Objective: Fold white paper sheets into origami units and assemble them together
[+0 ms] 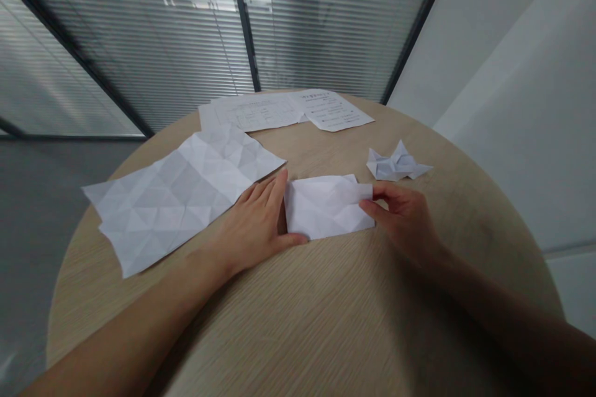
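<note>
A folded white paper [326, 206] lies in the middle of the round wooden table [326, 322]. My left hand [254, 223] rests flat at its left edge, fingers stretched out together, thumb against the paper's lower left corner. My right hand [400, 214] pinches the paper's right edge between thumb and fingers.
A large creased white sheet [181, 195] lies to the left, partly under my left hand. A small folded paper figure [395, 164] sits at the right. Two printed sheets [284, 110] lie at the far edge. Glass walls with blinds [186, 31] stand behind the table.
</note>
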A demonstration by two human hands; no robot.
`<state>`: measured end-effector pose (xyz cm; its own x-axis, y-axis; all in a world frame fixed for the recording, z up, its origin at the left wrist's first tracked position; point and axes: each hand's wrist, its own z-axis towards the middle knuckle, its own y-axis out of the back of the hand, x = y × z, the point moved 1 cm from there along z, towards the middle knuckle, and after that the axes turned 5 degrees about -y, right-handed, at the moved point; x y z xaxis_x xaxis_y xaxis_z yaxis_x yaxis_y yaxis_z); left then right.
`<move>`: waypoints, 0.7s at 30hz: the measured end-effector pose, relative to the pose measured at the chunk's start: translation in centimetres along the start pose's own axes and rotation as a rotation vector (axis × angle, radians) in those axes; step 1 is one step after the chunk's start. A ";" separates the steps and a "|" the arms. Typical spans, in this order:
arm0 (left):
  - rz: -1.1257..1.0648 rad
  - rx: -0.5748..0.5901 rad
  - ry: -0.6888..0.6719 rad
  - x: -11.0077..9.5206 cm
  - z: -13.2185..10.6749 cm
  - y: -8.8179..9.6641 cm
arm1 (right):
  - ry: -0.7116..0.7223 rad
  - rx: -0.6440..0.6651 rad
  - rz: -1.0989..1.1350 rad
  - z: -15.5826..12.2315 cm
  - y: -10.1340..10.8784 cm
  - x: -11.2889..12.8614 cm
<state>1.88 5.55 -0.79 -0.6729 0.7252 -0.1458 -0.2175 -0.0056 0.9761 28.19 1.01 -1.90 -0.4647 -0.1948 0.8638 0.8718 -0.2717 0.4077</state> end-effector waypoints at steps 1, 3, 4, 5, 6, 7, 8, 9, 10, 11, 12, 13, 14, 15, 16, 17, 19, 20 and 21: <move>-0.010 -0.020 -0.005 0.0 0.0 0.1 | 0.012 -0.007 -0.013 0.1 0.1 0.1; -0.023 -0.045 -0.009 0.0 0.0 0.2 | 0.046 -0.037 -0.019 0.2 0.4 0.2; -0.026 -0.048 -0.003 0.0 0.0 0.2 | 0.070 -0.055 -0.025 0.3 0.5 0.2; -0.028 -0.049 0.005 0.0 0.0 0.2 | 0.097 -0.072 -0.032 0.4 0.6 0.3; -0.031 -0.049 0.011 0.0 0.0 0.2 | 0.122 -0.085 -0.037 0.5 0.7 0.3; -0.037 -0.054 0.015 0.0 0.0 0.2 | 0.140 -0.091 -0.036 0.6 0.7 0.3; -0.046 -0.068 0.016 0.1 0.0 0.1 | 0.151 -0.089 -0.028 0.6 0.8 0.3; -0.060 -0.091 0.012 0.1 -0.1 0.1 | 0.156 -0.077 -0.015 0.7 0.9 0.3; -0.079 -0.127 0.001 0.2 -0.1 0.0 | 0.165 -0.059 0.004 0.7 1.0 0.2; -0.103 -0.174 -0.015 0.3 -0.1 -0.1 | 0.174 -0.036 0.024 0.8 1.1 0.2; -0.125 -0.230 -0.038 0.4 -0.2 -0.1 | 0.183 -0.014 0.044 0.8 1.2 0.2; -0.141 -0.288 -0.066 0.4 -0.2 -0.1 | 0.191 0.002 0.063 0.8 1.3 0.1; -0.145 -0.343 -0.098 0.4 -0.3 0.1 | 0.198 0.013 0.081 0.8 1.4 0.1; -0.138 -0.391 -0.132 0.4 -0.4 0.2 | 0.201 0.015 0.095 0.8 1.6 0.0; -0.123 -0.428 -0.170 0.3 -0.5 0.5 | 0.198 0.016 0.104 0.9 1.7 0.0; -0.106 -0.456 -0.214 0.2 -0.6 0.7 | 0.192 0.023 0.108 0.9 1.9 -0.2; -0.077 -0.487 -0.318 -0.1 -0.7 1.1 | 0.178 0.061 0.108 1.1 2.1 -0.5; -0.071 -0.490 -0.374 -0.3 -0.8 1.3 | 0.170 0.083 0.102 1.1 2.1 -0.7; -0.069 -0.486 -0.429 -0.5 -0.8 1.4 | 0.167 0.103 0.094 1.2 2.2 -1.0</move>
<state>1.35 4.65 0.49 -0.3256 0.9450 -0.0295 -0.6124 -0.1871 0.7681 30.78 1.75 -1.46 -0.3922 -0.3707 0.8419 0.9198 -0.1492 0.3628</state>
